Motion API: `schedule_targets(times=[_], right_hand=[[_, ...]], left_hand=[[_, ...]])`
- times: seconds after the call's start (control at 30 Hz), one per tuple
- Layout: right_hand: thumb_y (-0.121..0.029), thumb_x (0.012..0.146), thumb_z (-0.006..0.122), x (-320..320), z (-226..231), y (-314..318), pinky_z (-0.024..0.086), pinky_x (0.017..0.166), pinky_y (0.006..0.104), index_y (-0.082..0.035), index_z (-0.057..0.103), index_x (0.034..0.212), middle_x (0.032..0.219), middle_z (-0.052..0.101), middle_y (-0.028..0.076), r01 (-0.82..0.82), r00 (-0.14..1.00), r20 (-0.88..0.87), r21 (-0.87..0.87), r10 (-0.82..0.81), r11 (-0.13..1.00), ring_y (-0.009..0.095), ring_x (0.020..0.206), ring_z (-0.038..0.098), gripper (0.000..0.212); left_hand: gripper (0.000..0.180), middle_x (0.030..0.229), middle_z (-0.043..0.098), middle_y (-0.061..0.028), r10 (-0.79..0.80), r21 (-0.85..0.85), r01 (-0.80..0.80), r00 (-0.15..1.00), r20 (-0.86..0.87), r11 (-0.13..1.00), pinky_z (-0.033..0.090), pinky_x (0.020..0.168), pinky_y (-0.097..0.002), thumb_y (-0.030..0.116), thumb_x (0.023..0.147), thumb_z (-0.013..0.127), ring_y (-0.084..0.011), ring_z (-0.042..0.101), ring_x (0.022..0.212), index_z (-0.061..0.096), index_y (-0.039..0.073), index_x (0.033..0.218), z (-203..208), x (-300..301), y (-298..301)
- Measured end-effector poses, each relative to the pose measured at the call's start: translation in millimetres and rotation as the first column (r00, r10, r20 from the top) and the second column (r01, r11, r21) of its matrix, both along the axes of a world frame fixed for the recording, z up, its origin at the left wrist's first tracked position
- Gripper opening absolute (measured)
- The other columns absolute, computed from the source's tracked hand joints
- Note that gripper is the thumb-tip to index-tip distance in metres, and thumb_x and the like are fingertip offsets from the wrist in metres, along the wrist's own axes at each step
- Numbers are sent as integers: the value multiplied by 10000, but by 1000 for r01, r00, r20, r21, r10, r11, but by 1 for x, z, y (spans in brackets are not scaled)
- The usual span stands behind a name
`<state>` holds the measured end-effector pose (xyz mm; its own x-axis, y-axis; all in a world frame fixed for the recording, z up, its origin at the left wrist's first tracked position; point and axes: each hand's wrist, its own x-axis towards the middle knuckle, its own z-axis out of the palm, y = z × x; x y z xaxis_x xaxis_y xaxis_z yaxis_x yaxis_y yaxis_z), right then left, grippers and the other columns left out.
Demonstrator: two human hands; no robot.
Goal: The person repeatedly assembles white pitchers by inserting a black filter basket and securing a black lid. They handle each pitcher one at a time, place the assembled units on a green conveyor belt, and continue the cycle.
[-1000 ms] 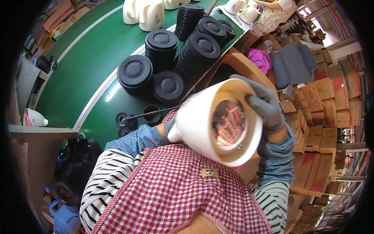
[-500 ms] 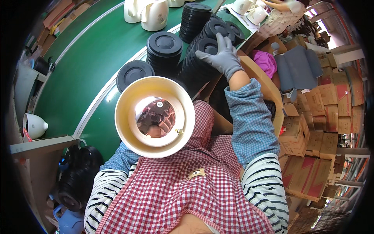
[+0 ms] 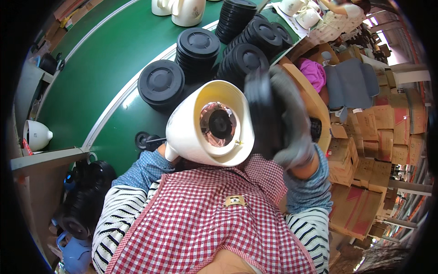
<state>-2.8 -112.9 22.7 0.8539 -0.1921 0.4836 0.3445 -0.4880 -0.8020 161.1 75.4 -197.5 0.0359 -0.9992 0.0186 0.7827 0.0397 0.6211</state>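
Note:
A white kettle body with a cream inner wall and a mirror-like round bottom is tilted to the right in front of my chest. My left hand supports it; only a bit of its wrist shows, and the fingers are hidden behind the body. A small brass-coloured fitting sits inside, near the rim. My right hand, in a grey glove and blurred by motion, grips a black round base on edge, close beside the mouth of the kettle body. Behind them stand stacks of similar black bases.
A green work surface with a pale metal edge curves along the left. More white kettle bodies stand at the back. An open carton is at my right, with stacked cardboard boxes beyond. Another person works at far right.
My right hand has come back from the stacks toward me with a black round base in it. The kettle body has shifted right and tipped from facing up to facing right.

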Motion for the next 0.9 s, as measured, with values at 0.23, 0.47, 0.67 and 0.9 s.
schedule_targets(times=[0.23, 0.47, 0.67, 0.9], right_hand=[[-775, 689, 786, -58, -23, 25, 281, 1210, 543, -15, 459, 1529, 1600, 341, 265, 101, 987, -95, -261, -130, 960, 444, 1477, 361, 1179], [-807, 720, 729, -88, -28, 33, 264, 1209, 568, -18, 495, 1508, 1603, 356, 272, 158, 976, -84, -364, -201, 918, 466, 1485, 339, 1139], [-808, 736, 710, -105, -34, 35, 266, 1209, 562, -10, 484, 1517, 1614, 342, 266, 177, 978, -20, -449, -208, 876, 467, 1492, 325, 1139], [-761, 908, 547, -119, -71, 49, 252, 1240, 498, -47, 235, 1631, 1655, 267, 232, 394, 908, -248, 238, -337, 888, 370, 1528, 285, 1063]], left_hand=[[479, 1331, 643, -157, -195, -198, 214, 974, 112, 957, 560, 986, -386, 199, 986, 694, -261, 657, 1160, 539, 48, 1413, 33, -34, -28], [450, 1301, 662, -153, -224, -256, 262, 960, 165, 931, 579, 957, -374, 201, 993, 687, -250, 678, 1126, 554, 42, 1392, 44, -54, -27], [426, 1275, 679, -149, -233, -259, 276, 955, 185, 926, 595, 933, -363, 203, 999, 681, -240, 696, 1097, 567, 37, 1374, 49, -65, -27], [400, 1244, 698, -144, 254, -34, -252, 950, 179, 967, 613, 904, -350, 205, 1006, 675, -228, 717, 1064, 583, 31, 1354, 26, -18, -21]])
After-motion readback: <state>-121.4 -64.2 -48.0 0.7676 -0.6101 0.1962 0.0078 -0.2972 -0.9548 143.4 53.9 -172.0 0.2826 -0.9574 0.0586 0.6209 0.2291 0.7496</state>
